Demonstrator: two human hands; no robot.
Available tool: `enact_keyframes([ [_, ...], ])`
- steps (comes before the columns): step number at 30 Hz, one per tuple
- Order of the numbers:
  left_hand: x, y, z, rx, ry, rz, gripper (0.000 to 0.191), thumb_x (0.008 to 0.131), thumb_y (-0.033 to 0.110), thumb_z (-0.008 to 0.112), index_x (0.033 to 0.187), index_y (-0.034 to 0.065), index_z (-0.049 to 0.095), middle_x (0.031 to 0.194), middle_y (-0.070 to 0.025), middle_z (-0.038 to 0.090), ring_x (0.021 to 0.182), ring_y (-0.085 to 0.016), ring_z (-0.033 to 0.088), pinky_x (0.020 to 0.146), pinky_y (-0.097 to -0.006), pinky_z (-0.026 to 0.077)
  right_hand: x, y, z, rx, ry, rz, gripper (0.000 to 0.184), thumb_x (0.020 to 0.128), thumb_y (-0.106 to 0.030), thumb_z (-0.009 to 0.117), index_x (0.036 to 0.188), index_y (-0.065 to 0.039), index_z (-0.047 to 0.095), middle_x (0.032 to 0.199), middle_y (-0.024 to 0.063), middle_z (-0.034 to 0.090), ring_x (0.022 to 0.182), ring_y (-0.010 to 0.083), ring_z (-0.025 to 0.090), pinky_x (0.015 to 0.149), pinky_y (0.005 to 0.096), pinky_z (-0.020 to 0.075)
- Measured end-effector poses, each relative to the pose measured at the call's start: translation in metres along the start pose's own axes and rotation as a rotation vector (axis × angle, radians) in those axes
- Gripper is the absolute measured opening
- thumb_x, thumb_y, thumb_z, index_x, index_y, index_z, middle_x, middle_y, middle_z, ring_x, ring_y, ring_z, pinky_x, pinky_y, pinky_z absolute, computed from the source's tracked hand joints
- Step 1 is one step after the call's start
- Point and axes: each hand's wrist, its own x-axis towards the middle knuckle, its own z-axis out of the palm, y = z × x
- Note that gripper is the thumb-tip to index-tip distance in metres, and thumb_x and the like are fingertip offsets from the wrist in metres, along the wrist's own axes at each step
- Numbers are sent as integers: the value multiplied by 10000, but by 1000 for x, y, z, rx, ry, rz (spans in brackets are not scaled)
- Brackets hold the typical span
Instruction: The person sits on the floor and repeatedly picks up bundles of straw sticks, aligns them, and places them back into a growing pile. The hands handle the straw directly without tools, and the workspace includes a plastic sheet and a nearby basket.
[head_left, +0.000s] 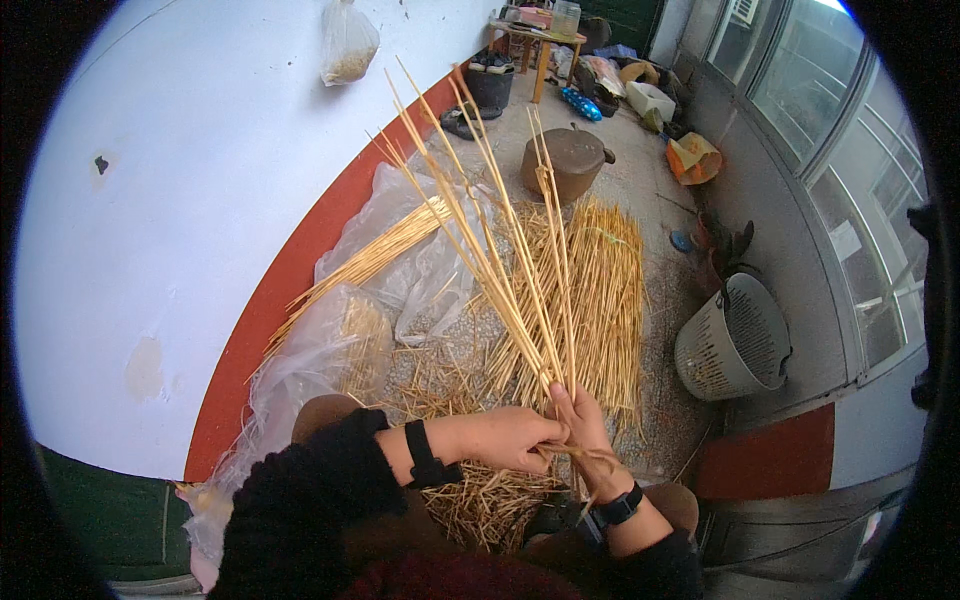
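Note:
My right hand (589, 427) grips a small bunch of long straw stalks (495, 277), which fan out upward and away from me. My left hand (517, 439) is pressed up against it, with its fingers pinched on a dry leaf sheath (592, 456) at the lower part of the stalks. The sheath trails across my right wrist. Beyond my hands a thick pile of straw stalks (607, 322) lies on the floor, with a pale green tie across its far end. Below my hands are loose straw scraps (480, 510). The stalks' lower ends are mostly hidden by my hands.
Left, a sorted straw bundle (375, 255) rests on clear plastic sheeting (420, 300) along the wall. A round brown stool-like block (566, 161) stands ahead. A white perforated basket (731, 337) is at the right, and a small wooden table (540, 34) at the far end.

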Motion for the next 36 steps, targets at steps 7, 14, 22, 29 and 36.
enact_keyframes([
  [7,-13,-2,-37,186,470,-334,258,825,316,659,952,93,626,799,-136,653,671,-287,635,586,-366,489,10,2,-7,14,76,-164,295,990,-300,473,1006,-13,539,676,-21,460,609,71,402,524,247,342],
  [14,-8,2,-34,296,852,-204,266,805,310,701,945,87,663,738,-126,635,606,-271,618,537,-342,470,5,5,3,-224,47,-219,301,985,-226,485,1197,-12,483,793,55,530,648,118,461,576,288,409],
  [22,0,3,-29,130,839,-361,222,817,250,692,929,62,652,723,-129,628,609,-269,612,539,-344,459,2,2,7,-241,36,-265,228,980,-181,491,1152,-32,481,735,-11,517,601,61,463,516,220,385],
  [29,-4,4,-29,292,865,-223,170,773,177,700,842,51,609,726,-100,604,602,-273,594,530,-347,457,3,4,4,-238,24,-301,206,984,-164,477,1125,-14,487,721,8,521,610,99,481,545,258,413],
  [36,-3,5,-24,353,872,-1,173,734,129,718,877,85,630,766,-81,619,625,-245,612,538,-320,477,19,31,1,415,-50,-93,384,993,-209,462,1280,40,409,954,70,577,819,127,536,699,246,452],
])
